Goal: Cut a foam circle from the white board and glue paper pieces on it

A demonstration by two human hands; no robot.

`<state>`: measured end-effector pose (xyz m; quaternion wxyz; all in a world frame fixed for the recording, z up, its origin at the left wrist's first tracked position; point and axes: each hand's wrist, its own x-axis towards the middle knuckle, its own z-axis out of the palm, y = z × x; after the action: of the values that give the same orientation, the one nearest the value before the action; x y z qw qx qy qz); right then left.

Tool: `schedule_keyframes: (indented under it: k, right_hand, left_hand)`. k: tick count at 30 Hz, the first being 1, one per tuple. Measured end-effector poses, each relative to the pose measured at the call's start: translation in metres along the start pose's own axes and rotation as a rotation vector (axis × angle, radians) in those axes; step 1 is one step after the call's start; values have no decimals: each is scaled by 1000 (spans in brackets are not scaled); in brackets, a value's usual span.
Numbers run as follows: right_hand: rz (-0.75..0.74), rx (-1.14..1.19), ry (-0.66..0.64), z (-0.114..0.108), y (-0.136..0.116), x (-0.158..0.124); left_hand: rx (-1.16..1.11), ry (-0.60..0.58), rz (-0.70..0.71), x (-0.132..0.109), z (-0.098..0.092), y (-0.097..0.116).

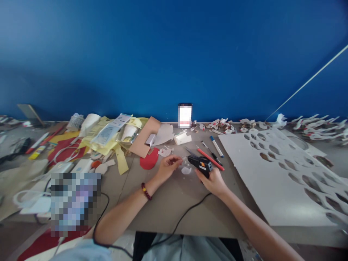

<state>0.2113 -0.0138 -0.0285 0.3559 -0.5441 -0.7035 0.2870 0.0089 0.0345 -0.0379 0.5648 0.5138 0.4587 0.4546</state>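
Observation:
My right hand [215, 182] is wrapped round the handle of a black glue gun [199, 163] with an orange mark on its side. The gun's nozzle points left, toward the fingertips of my left hand [169, 168]. Those fingertips are pinched together, and whatever they hold is too small to make out. Just under the nozzle lies a small whitish, translucent piece [186, 170] on the table. A red paper disc [149, 158] and a white paper scrap [165, 151] are close to my left hand. From the gun, a black cord [187, 214] runs back toward me.
Right of the gun lie a red pencil-like stick [210, 159], a black pen [212, 152] and a blue-capped marker [216, 146]. A large white sheet with cut-outs [250, 181] covers the right side. Papers, packaging and a power strip [40, 204] crowd the left. A phone [185, 115] stands against the blue wall.

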Motion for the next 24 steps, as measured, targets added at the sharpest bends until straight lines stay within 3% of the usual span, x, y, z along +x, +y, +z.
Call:
schedule_keyframes:
  k: [4, 7, 13, 19, 24]
  right_hand:
    - [140, -50, 72, -5, 5, 4]
    - [290, 1, 20, -14, 4, 2]
    - [420, 10, -65, -31, -1, -25]
    - [461, -220, 94, -28, 11, -63]
    - [443, -476, 86, -26, 12, -75]
  left_hand:
    - [-3, 29, 9, 1, -1, -3]
    - [8, 58, 13, 2, -2, -3]
    - [117, 67, 47, 0, -2, -2]
    - [179, 37, 69, -1, -2, -2]
    - [228, 22, 96, -2, -1, 0]
